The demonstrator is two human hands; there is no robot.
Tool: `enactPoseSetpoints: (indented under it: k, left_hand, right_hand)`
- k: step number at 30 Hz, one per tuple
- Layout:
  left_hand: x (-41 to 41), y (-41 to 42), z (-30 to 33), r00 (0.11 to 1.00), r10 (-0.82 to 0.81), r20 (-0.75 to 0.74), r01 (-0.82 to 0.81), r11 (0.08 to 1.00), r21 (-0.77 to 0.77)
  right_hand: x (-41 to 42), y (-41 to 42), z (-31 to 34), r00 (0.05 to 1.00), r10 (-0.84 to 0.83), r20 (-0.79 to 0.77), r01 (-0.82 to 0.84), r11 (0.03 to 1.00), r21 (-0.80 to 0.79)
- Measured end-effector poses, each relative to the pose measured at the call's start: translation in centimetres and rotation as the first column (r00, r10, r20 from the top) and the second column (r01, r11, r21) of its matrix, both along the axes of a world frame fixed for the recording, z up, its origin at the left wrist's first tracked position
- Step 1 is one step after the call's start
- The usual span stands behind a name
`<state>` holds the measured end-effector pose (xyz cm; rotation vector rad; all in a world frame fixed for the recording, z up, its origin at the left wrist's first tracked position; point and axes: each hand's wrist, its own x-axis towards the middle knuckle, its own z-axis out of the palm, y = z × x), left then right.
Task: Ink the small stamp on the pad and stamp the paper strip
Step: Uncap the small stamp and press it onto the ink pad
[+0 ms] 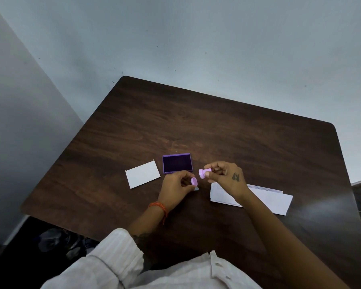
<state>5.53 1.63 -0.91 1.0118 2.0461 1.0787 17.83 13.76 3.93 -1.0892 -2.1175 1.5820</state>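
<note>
head view: the right hand [224,176] pinches a small lilac stamp [204,172] sideways above the dark woodgrain table [217,126]. the left hand [176,185] pinches its round lilac cap [194,181], just apart from the stamp. the open purple ink pad [177,163], a shallow rectangular tray, lies just behind. a white paper strip [142,174] lies to its left, loose white sheets [269,200] under the right wrist.
</note>
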Motion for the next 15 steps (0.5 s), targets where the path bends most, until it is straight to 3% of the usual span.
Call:
enactPoseSetpoints:
  k: [10,15]
  left_hand:
    - [0.1,0.0,-1.7,0.987,-0.067,-0.146,0.047,0.99,-0.136]
    - [-0.4,-0.3,-1.3,0.98,-0.064,-0.188,0.048,0.995,-0.092]
  right_hand:
    - [0.0,0.4,-0.2,1.0,-0.023,0.021,0.023,1.0,0.001]
    - [-0.8,0.4,-0.4,0.997,-0.041,0.062,0.037,0.997,0.064]
